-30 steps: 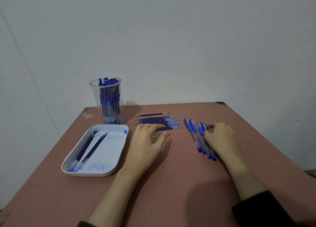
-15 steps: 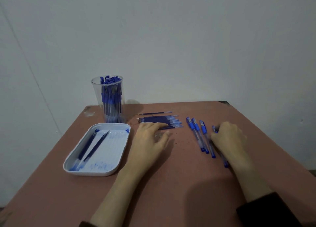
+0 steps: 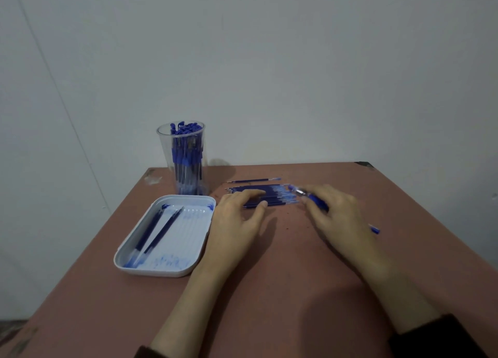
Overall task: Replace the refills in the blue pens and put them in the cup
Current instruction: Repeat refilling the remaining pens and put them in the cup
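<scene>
A pen (image 3: 315, 202) has been taken from its row and is clamped in the right hand (image 3: 340, 217) (blurred). Refills (image 3: 280, 196) are pressed under the flat fingers of the left hand (image 3: 237, 223), so swapping can start. The cup (image 3: 163, 152) stands beyond.

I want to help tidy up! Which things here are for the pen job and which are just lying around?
For the job: loose blue pen, pile of refills, cup of pens, tray holding two refills.
Just lying about: nothing spare that I can see, only the table and wall.
</scene>
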A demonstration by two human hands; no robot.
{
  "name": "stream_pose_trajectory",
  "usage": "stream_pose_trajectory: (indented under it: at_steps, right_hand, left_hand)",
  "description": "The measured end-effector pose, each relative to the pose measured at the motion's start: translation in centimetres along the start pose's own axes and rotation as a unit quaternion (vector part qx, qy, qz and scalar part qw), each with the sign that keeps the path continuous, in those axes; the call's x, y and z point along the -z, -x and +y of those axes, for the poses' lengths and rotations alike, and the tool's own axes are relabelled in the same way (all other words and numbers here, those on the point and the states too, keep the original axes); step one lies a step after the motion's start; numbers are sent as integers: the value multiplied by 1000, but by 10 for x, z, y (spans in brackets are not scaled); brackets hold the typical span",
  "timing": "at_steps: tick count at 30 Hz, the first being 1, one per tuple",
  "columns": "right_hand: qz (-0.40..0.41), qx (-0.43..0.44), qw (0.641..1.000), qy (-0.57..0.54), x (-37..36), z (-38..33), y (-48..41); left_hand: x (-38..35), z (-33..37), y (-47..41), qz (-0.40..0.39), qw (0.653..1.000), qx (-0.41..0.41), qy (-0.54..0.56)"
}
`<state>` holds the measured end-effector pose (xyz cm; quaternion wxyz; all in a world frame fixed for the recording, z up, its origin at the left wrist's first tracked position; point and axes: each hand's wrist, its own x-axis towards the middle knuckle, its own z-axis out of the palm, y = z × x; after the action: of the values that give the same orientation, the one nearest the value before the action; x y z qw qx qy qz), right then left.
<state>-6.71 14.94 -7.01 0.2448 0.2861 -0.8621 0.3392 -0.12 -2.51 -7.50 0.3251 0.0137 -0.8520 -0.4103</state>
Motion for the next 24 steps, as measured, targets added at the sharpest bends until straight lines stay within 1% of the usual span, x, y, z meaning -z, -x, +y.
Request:
stream_pose_trajectory:
  at_steps: [2,4,9,13,15,19,22,24]
  right_hand:
    - [-23,34,999,13,-5,-6,3]
    - [-43,50,998,15,-8,-11,5]
    - [-66,55,996,30,-9,-15,8]
    - [-80,59,994,44,-9,-16,8]
    - [-77,65,994,48,-9,-16,8]
    - [-28,67,995,74,-5,-17,9]
    - [-29,51,994,89,-4,-18,9]
    - [-36,26,993,110,-2,-17,8]
  left_hand:
    - [0,0,0,-3,1000,0,4]
    - [0,1,1,-19,1000,-1,5]
    - [-2,3,2,-65,998,-23,6]
    - [-2,2,2,-59,998,-26,6]
    - [-1,2,2,-57,998,-26,8]
    - [2,2,1,-45,998,-27,23]
    - [2,1,0,-32,999,-25,13]
    - [1,0,0,-22,1000,-3,9]
